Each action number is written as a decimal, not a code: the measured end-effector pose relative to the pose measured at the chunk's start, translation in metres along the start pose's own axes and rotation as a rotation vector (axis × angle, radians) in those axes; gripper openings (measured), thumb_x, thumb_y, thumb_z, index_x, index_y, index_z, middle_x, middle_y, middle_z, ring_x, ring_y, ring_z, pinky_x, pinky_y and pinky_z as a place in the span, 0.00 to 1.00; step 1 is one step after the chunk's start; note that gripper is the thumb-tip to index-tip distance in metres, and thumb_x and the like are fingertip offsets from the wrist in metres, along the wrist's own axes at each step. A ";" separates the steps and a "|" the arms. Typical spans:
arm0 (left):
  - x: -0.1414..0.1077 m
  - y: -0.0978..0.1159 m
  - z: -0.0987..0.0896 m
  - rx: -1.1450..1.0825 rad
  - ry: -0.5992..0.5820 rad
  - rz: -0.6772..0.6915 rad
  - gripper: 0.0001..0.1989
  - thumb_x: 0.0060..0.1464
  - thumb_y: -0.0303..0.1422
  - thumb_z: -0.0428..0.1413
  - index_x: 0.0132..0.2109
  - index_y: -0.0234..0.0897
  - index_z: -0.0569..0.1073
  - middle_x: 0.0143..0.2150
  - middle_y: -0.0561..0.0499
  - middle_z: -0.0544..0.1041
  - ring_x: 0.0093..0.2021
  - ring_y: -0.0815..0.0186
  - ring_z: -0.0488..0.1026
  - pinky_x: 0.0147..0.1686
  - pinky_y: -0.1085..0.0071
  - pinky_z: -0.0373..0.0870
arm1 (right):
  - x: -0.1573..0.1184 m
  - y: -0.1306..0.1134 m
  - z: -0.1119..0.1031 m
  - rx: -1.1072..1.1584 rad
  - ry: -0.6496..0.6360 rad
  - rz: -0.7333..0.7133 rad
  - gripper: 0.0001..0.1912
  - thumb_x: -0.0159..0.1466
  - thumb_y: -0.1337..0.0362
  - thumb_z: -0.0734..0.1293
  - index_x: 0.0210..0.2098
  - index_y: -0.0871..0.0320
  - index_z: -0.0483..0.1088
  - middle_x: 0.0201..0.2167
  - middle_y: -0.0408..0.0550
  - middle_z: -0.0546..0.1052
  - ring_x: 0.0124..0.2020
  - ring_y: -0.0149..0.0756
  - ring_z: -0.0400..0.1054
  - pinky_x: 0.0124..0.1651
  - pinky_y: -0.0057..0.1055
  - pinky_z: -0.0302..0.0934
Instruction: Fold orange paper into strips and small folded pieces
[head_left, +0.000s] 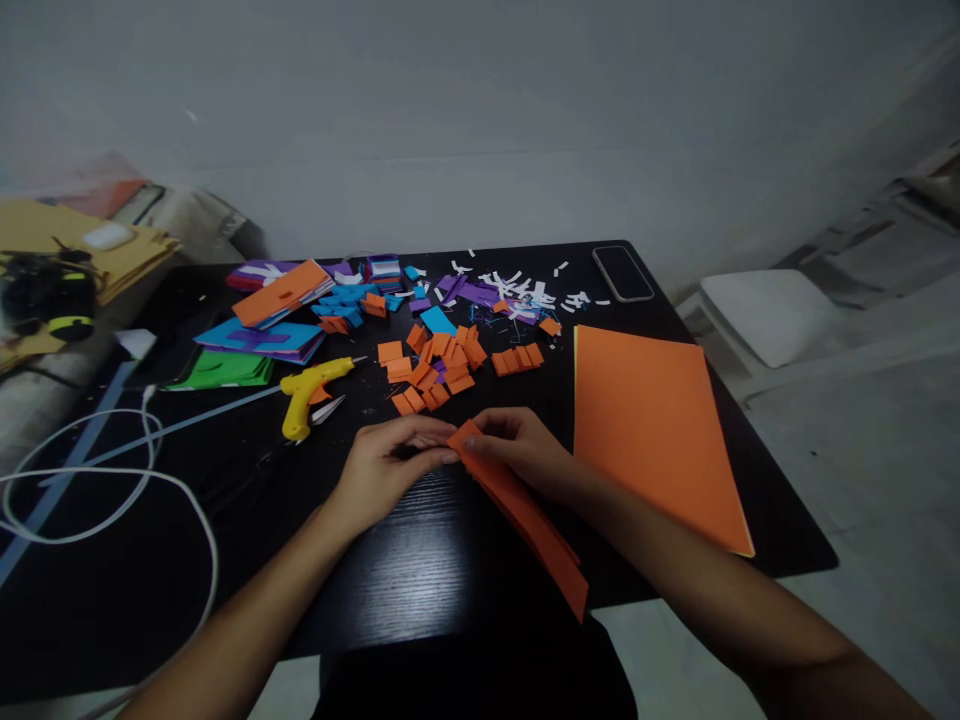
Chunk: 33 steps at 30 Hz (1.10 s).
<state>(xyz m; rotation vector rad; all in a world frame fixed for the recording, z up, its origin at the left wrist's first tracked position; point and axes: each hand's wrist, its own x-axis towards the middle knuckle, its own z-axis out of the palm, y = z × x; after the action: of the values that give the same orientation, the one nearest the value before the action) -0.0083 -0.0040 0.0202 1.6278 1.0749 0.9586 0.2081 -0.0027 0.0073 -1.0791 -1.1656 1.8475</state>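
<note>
A long folded orange paper strip (529, 515) hangs at a slant over the table's near part, its lower end toward my body. My right hand (517, 440) grips its upper end, thumb on top and fingers curled behind. At the left corner of that same end, my left hand (397, 460) is closed, thumb and fingertips meeting at the paper's edge. Just beyond both hands lies a heap of small folded orange paper pieces (442, 360). A short row of joined orange pieces (517, 360) sits to the right of the heap.
Orange sheets (652, 430) lie at right, with a phone (622, 273) behind. Purple and white scraps (510, 295) spread along the back. A yellow glue gun (311, 390), scissors (328, 410), stacked coloured paper (262, 335) and a white cable (202, 520) occupy the left. A white stool (772, 310) stands beyond.
</note>
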 end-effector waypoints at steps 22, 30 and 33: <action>-0.002 -0.007 0.002 0.182 0.078 0.295 0.06 0.55 0.30 0.70 0.41 0.40 0.86 0.38 0.52 0.88 0.35 0.67 0.84 0.37 0.77 0.80 | -0.003 -0.002 0.004 0.020 -0.014 -0.012 0.15 0.60 0.53 0.76 0.33 0.59 0.78 0.27 0.42 0.79 0.28 0.32 0.70 0.33 0.29 0.61; -0.003 -0.005 0.002 0.206 0.102 0.301 0.08 0.53 0.29 0.71 0.42 0.39 0.85 0.33 0.54 0.86 0.30 0.71 0.81 0.34 0.80 0.78 | -0.003 -0.001 0.004 -0.006 -0.004 -0.026 0.15 0.60 0.52 0.76 0.33 0.59 0.77 0.27 0.43 0.78 0.27 0.31 0.70 0.32 0.29 0.61; -0.003 -0.005 0.002 0.219 0.106 0.311 0.08 0.53 0.30 0.71 0.42 0.39 0.85 0.33 0.54 0.86 0.30 0.71 0.81 0.33 0.80 0.77 | -0.003 -0.001 0.004 -0.002 -0.016 -0.033 0.15 0.59 0.53 0.77 0.32 0.59 0.77 0.26 0.42 0.78 0.27 0.30 0.69 0.32 0.28 0.60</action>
<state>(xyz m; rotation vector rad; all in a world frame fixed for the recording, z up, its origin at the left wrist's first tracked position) -0.0082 -0.0065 0.0150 1.9838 1.0452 1.1729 0.2061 -0.0057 0.0101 -1.0424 -1.1882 1.8333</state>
